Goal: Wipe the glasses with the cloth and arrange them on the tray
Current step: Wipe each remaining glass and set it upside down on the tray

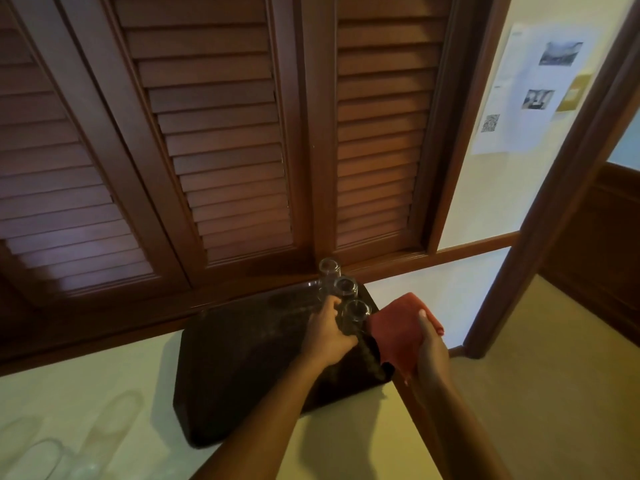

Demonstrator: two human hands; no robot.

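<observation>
While the red cloth [398, 332] is held up in the right hand [431, 344] — fingers closed around its lower right edge, thumb pressed on its face — the left hand [327, 332] is curled over the right side of the dark tray [242, 368], beside the nearest glass [356, 310]. Whether that glass is actually gripped cannot be told, since the fingers are bent and partly hidden behind the hand. Three clear glasses are seen in a line along the tray's right edge: the nearest by the left hand's knuckles, a second glass [346, 287] just behind it, and a third glass [329, 268] at the far right corner. The tray is set on a pale bench [104, 393], close to its right edge, with louvred wooden doors [225, 133] directly behind. At the bench's near left corner, faint outlines of more glassware [52, 455] are visible — too blurred to count.
</observation>
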